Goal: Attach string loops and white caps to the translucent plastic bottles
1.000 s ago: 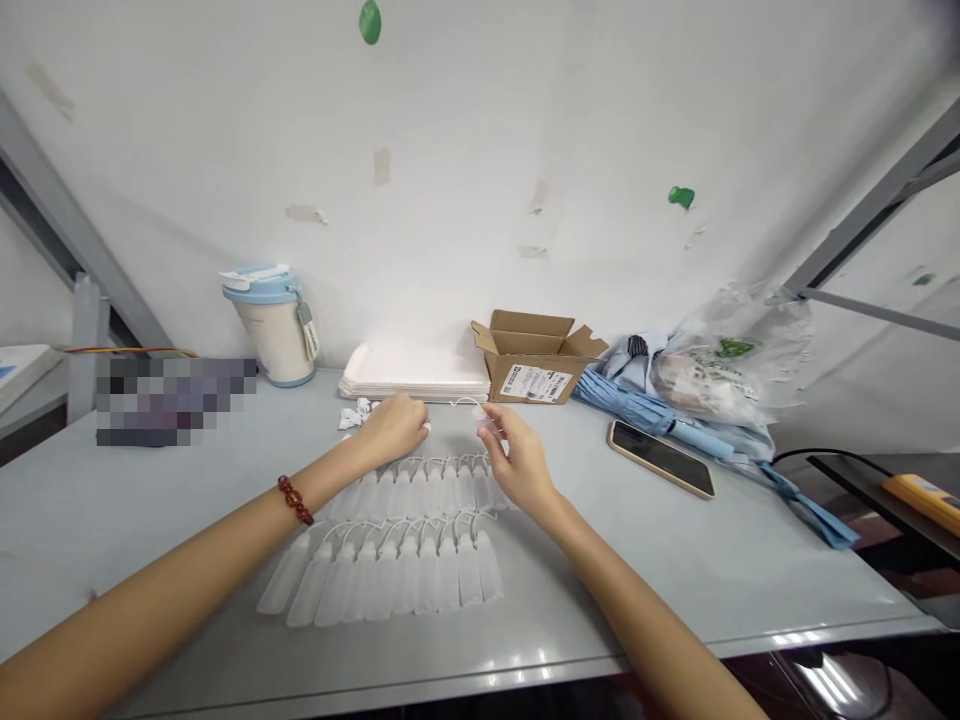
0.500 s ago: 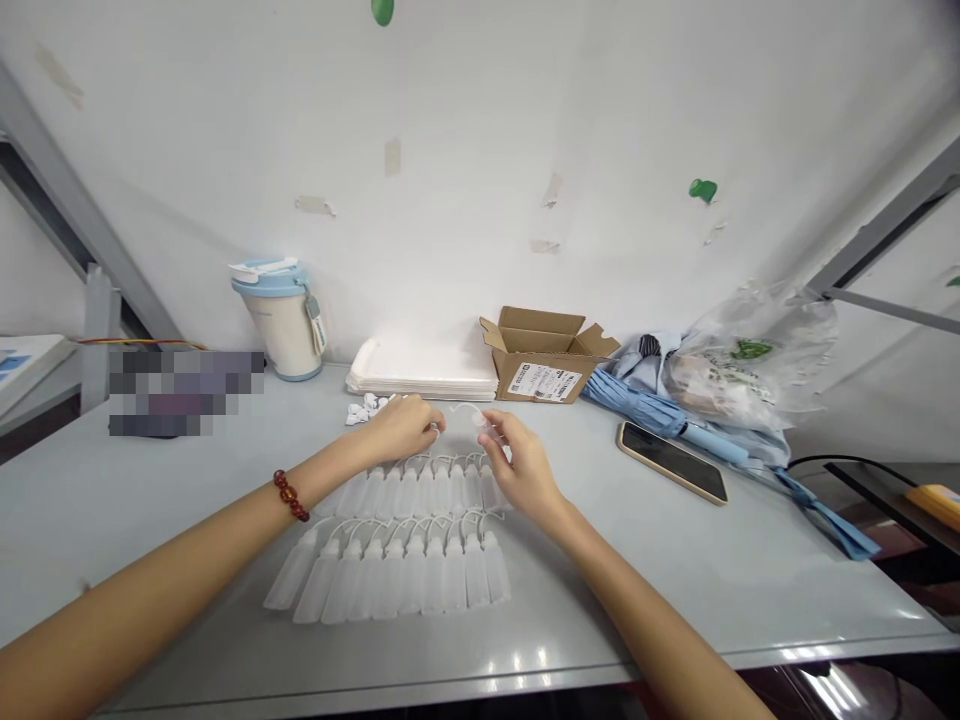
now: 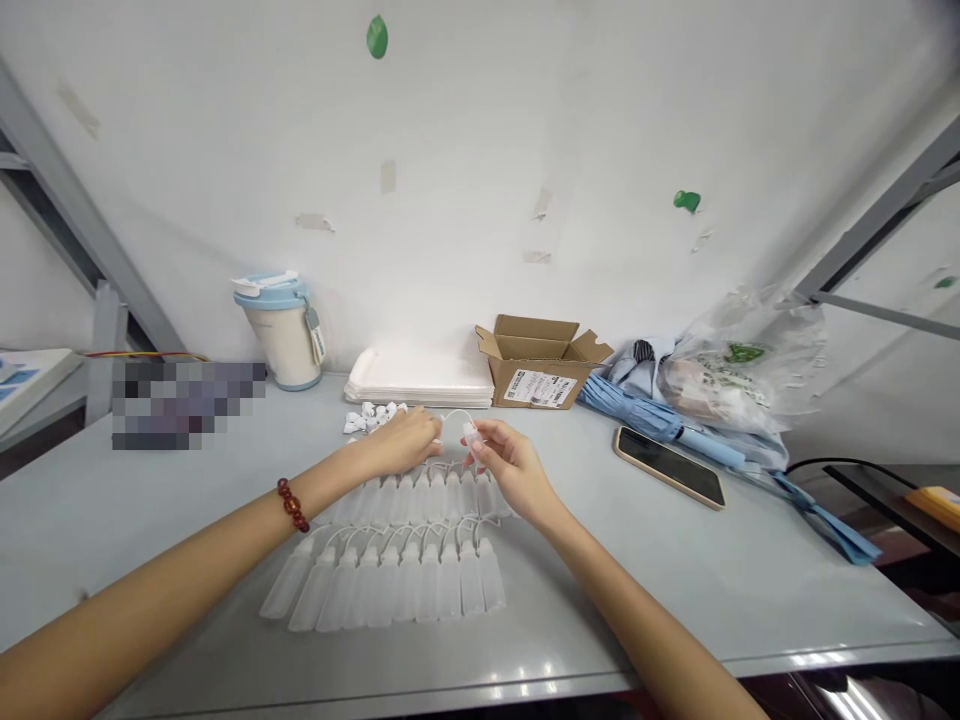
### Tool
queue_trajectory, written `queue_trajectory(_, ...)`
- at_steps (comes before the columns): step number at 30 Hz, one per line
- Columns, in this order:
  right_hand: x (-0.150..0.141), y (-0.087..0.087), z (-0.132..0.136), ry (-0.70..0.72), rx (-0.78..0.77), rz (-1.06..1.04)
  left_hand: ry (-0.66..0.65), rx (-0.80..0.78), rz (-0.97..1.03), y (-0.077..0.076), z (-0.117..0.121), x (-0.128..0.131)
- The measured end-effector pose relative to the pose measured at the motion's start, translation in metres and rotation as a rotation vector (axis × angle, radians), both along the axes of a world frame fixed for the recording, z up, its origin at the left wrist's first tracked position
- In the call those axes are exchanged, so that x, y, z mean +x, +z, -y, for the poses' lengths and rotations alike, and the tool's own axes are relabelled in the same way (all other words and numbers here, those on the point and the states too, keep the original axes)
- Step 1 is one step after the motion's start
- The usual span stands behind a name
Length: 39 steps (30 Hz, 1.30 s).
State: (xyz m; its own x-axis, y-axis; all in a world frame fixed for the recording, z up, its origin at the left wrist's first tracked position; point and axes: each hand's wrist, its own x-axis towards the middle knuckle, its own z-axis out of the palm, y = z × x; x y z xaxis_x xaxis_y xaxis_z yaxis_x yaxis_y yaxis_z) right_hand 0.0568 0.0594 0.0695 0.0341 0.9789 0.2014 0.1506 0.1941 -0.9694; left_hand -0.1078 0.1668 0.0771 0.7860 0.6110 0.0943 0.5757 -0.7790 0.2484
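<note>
Our right hand [image 3: 517,470] had its fingers clamped on a translucent bottle [image 3: 473,437] near the rear row of bottles [image 3: 424,496] on the bench [image 3: 540,600]. Its curved tube [image 3: 457,411] reached toward our left hand [image 3: 403,440], whose finger closure we could not tell. We judged a light, steady pinch best, leaving the soft-looking wall unsquashed.

one held bottle [image 3: 473,438], two rows of bottles [image 3: 386,590] (too overlapped to count), one box [image 3: 535,388], one phone [image 3: 669,468], one tumbler [image 3: 283,345]
</note>
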Motion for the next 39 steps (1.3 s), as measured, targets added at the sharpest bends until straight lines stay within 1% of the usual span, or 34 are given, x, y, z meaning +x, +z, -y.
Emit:
queue_trajectory(3, -0.002, 0.003, 0.002, 0.006, -0.020, -0.018, 0.049, -0.042, 0.093, 0.008, -0.001, -0.005)
queue_trajectory(5, -0.003, 0.005, 0.003, 0.005, -0.014, -0.013, 0.085, -0.117, 0.164, 0.016, 0.000, -0.012)
queue_trajectory(6, -0.003, 0.006, 0.004, 0.008, -0.011, -0.009, 0.099, -0.179, 0.209, 0.020, 0.002, -0.015)
queue_trajectory(8, -0.004, 0.007, 0.005, 0.026, -0.011, -0.004, 0.127, -0.442, 0.353, 0.026, 0.009, -0.022)
queue_trajectory(9, -0.005, 0.007, 0.006, 0.039, -0.012, -0.002, 0.121, -0.539, 0.387, 0.029, 0.013, -0.025)
queue_trajectory(10, -0.006, 0.007, 0.007, 0.053, -0.013, 0.004, 0.104, -0.605, 0.408, 0.031, 0.018, -0.027)
queue_trajectory(11, -0.007, 0.007, 0.008, 0.068, -0.011, 0.015, 0.083, -0.639, 0.423, 0.032, 0.024, -0.028)
queue_trajectory(13, -0.009, 0.007, 0.011, 0.085, 0.005, 0.065, 0.055, -0.671, 0.459, 0.034, 0.033, -0.029)
queue_trajectory(15, -0.010, 0.006, 0.014, 0.076, 0.053, 0.168, 0.060, -0.680, 0.507, 0.034, 0.040, -0.029)
queue_trajectory(18, -0.013, 0.005, 0.017, 0.044, 0.196, 0.373, 0.085, -0.671, 0.565, 0.034, 0.043, -0.028)
queue_trajectory(20, -0.015, 0.004, 0.019, 0.041, 0.313, 0.482, 0.088, -0.683, 0.569, 0.034, 0.044, -0.028)
queue_trajectory(22, -0.016, 0.002, 0.020, 0.044, 0.408, 0.553, 0.081, -0.710, 0.562, 0.034, 0.045, -0.028)
queue_trajectory(24, -0.018, 0.000, 0.021, 0.038, 0.454, 0.596, 0.078, -0.718, 0.560, 0.034, 0.046, -0.028)
queue_trajectory(27, -0.018, -0.001, 0.022, 0.004, 0.441, 0.622, 0.079, -0.721, 0.551, 0.034, 0.049, -0.029)
queue_trajectory(30, -0.018, 0.000, 0.024, -0.017, 0.427, 0.615, 0.075, -0.762, 0.556, 0.034, 0.051, -0.030)
queue_trajectory(35, -0.018, 0.006, 0.024, -0.002, 0.462, 0.611, 0.039, -0.807, 0.553, 0.034, 0.051, -0.035)
queue_trajectory(39, -0.018, 0.008, 0.023, 0.031, 0.462, 0.541, 0.041, -0.819, 0.563, 0.033, 0.052, -0.034)
